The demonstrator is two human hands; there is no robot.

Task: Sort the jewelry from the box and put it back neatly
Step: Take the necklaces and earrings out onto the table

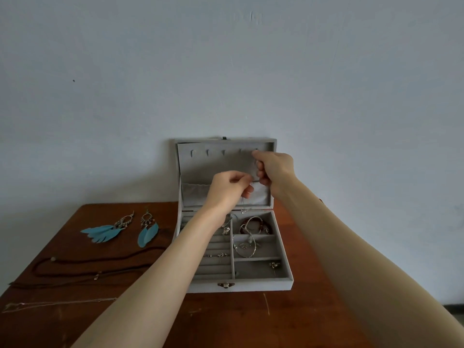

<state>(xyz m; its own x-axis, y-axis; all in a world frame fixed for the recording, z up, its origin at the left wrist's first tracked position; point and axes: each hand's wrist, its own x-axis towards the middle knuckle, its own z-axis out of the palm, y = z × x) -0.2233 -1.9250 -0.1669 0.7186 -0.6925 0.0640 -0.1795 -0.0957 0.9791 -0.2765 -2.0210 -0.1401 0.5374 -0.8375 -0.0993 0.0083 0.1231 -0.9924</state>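
Jewelry was only partly sorted: at frame left, two blue feather earrings [120, 232], a dark cord necklace [95, 268] and a thin chain [57, 303] lay on the bench [226, 320], out of the box. At centre, the left hand [227, 188] pinched a fine necklace [244, 209] while the right hand [273, 172] pinched near a hook in the open lid [216, 167]. Bangles [244, 244] and small pieces crowded the gray jewelry box [283, 282].

A plain pale blue-grey wall [226, 59] fills the upper part of the view, with a small dark speck at the left and faint scuffs near the top. A brown wooden table [238, 320] stands against it, scratched along its top. A strip of dark floor [454, 308] shows at the lower right. The light is dim and even.
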